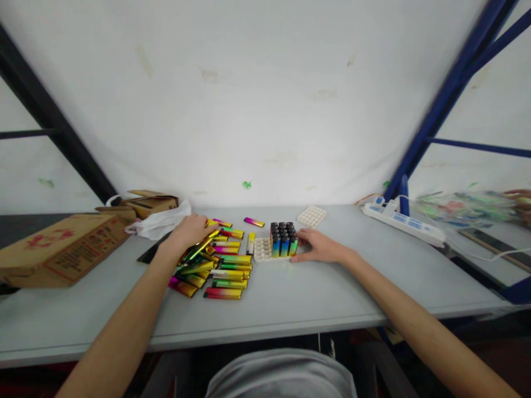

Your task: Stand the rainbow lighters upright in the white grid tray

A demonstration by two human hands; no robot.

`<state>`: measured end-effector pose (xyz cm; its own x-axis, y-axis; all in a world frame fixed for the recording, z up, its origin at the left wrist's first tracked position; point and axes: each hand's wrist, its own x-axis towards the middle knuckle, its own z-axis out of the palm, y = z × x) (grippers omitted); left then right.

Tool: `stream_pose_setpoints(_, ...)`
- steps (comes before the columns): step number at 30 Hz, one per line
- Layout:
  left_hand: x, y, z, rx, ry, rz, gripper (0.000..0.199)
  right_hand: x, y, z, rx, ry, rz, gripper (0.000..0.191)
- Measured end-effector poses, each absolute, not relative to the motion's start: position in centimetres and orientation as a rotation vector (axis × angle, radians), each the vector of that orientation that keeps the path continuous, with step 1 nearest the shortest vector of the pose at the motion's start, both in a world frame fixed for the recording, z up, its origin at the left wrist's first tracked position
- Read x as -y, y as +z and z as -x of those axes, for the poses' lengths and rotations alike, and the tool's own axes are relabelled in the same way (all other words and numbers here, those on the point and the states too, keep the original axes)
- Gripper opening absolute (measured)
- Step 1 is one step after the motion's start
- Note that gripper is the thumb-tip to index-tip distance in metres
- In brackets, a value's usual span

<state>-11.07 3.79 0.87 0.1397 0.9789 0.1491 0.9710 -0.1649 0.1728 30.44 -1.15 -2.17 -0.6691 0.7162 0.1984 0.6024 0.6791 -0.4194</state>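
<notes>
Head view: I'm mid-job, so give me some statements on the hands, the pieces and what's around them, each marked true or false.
1. The right hand is at the right side of the upright black-topped pieces. True.
2. The left hand is beside the power strip. False: it is at the pile of shiny coloured pieces, and the power strip is off to the right.
3. A second white tray lies farther back, to the right of the black-topped pieces. True.
4. The black-topped pieces lie flat. False: they stand upright on the nearer white tray.
5. A cardboard box with red print is on the left. True.
</notes>
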Motion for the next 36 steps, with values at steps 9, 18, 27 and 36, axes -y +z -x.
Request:
stream_pose_setpoints(9, -2.9, 1.8, 8.9, -1.834, 0.281, -2.445, 0.050, 1.3, -2.0, -30.4, 2.539, 0.469, 1.040, 0.060)
stream_pose_setpoints(18, -2.5, 0.5, 8.2, -1.849, 0.336, -2.414, 0.053, 1.2, -2.1, -30.5, 2.542, 0.471, 1.041, 0.060)
stream_pose_setpoints(27, -0.5, 3.1, 5.1, -1.591, 0.901, -2.456, 0.040, 1.3, -2.0, -30.4, 2.542, 0.468, 1.029, 0.060)
stream_pose_setpoints(36, 0.4, 2.1, 1.7, -1.204, 1.077, -2.019, 0.035, 1.1, -2.2, -30.4, 2.538, 0.464, 1.033, 0.061)
